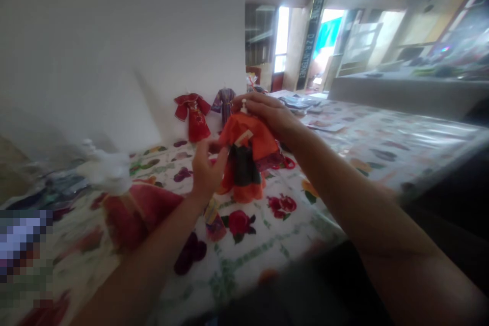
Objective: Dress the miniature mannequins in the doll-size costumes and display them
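A small orange doll dress (pixel 254 135) with a dark front panel stands upright on the flowered tablecloth, on a mini mannequin whose white neck knob (pixel 244 106) shows at the top. My right hand (pixel 269 112) reaches over its shoulder, fingers curled round the back of the knob. At the dress's left side, my left hand (pixel 209 165) has its thumb and fingers closed about the sleeve edge; the exact contact is blurred. Below it lies a small patterned cloth piece (pixel 215 221). Nearer on the left is a bare white mannequin top (pixel 109 168), with a red garment (pixel 141 206) beneath it.
A red doll dress (pixel 193 117) and a purple striped one (pixel 224 104) stand by the white wall (pixel 122 25). Flat packets (pixel 300 102) lie at the back right of the plastic-covered table (pixel 405 137). Dark bundled cloth (pixel 53 188) lies far left.
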Available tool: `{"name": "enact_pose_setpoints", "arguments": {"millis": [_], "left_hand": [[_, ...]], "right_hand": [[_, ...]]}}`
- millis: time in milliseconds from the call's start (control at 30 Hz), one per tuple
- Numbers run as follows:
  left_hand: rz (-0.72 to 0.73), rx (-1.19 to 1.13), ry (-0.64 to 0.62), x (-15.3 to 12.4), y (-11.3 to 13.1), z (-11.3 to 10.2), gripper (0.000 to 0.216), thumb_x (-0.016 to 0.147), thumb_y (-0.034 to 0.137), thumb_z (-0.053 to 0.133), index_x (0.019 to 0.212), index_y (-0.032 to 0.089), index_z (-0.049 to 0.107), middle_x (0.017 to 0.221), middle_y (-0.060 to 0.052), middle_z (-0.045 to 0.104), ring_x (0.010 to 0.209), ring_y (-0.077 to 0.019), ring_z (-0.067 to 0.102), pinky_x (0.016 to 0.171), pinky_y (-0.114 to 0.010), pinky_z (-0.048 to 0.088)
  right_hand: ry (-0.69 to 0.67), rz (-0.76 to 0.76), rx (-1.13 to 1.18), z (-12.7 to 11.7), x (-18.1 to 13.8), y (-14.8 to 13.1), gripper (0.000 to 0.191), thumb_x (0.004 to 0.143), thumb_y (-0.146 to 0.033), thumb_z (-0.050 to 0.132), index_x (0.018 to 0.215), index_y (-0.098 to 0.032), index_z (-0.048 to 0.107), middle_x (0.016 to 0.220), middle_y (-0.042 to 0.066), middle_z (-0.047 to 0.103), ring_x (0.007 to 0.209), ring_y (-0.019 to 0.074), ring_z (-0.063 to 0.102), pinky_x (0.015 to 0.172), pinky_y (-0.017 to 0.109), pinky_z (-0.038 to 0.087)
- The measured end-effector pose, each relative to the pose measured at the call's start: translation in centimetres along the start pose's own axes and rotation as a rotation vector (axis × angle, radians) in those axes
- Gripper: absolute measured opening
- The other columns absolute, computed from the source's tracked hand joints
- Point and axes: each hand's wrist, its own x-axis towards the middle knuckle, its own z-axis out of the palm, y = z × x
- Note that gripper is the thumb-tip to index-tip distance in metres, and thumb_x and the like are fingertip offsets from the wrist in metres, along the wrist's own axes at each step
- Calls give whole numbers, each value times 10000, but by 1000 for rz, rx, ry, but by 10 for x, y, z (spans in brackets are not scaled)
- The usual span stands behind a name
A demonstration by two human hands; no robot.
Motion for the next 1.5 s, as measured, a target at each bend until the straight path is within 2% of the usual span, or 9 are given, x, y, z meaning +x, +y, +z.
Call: {"name": "enact_pose_setpoints", "arguments": {"millis": [167, 300, 400, 500, 667, 833, 933, 1167, 1500], "left_hand": [[-3, 11, -24, -1, -3, 7, 70, 850, 217, 631, 880, 210, 568, 829, 0, 587, 783, -159, 559, 755, -313, 442], [-26, 2, -31, -2, -7, 10, 75, 825, 176, 614, 872, 210, 566, 835, -3, 589, 789, -166, 556, 755, -319, 433], [-41, -17, -35, -3, -8, 10, 76, 819, 151, 582, 870, 208, 573, 829, -5, 596, 785, -167, 558, 744, -316, 430], [-45, -45, -38, -3, -9, 10, 80, 814, 149, 577, 864, 212, 569, 821, -3, 605, 770, -165, 554, 727, -309, 433], [-37, -82, -57, -1, -9, 10, 53, 841, 164, 569, 858, 214, 577, 811, -4, 616, 752, -164, 557, 728, -314, 447], [-22, -95, -76, 1, -7, 7, 56, 853, 166, 568, 833, 215, 585, 799, -7, 624, 755, -171, 571, 737, -323, 445], [-12, -98, -90, 1, -6, 4, 70, 856, 159, 562, 827, 216, 590, 794, -4, 623, 762, -171, 580, 740, -321, 446], [-23, -119, -99, 0, -6, 3, 74, 873, 166, 573, 826, 216, 600, 796, -10, 630, 766, -174, 595, 738, -330, 462], [-27, -164, -139, 5, 5, -4, 71, 862, 165, 577, 828, 216, 612, 803, -15, 632, 775, -178, 597, 753, -333, 483]], "right_hand": [[30, 58, -45, 2, -5, -4, 276, 960, -437, 577, 1152, -280, 699, 1259, 26, 659, 1196, 192, 597, 1005, 347, 515], [135, 50, -244, 11, -16, -14, 392, 951, -535, 564, 1217, -262, 656, 1276, 59, 648, 1221, 232, 586, 1060, 417, 485], [173, 16, -418, 22, -25, -16, 480, 883, -493, 676, 1293, -259, 589, 1286, 84, 631, 1243, 262, 570, 1084, 454, 461], [179, -25, -578, 32, -32, -13, 653, 813, -441, 751, 1383, -251, 497, 1299, 121, 609, 1253, 300, 560, 1076, 510, 452], [177, -36, -753, 41, -36, -13, 789, 790, -343, 732, 1483, -211, 379, 1301, 154, 594, 1217, 332, 574, 1069, 546, 436], [174, -53, -889, 42, -35, -11, 893, 753, -364, 759, 1521, -221, 327, 1413, 176, 527, 1274, 365, 523, 1078, 561, 412], [216, -64, -990, 43, -34, -7, 968, 733, -412, 784, 1545, -251, 282, 1404, 177, 533, 1249, 390, 529, 1037, 588, 431], [243, -65, -1125, 50, -33, -4, 1045, 709, -438, 794, 1571, -274, 226, 1350, 187, 549, 1220, 444, 531, 1014, 653, 409], [236, -33, -1255, 58, -35, -10, 1035, 739, -397, 763, 1577, -265, 170, 1412, 190, 453, 1261, 464, 471, 1052, 671, 356]]}}
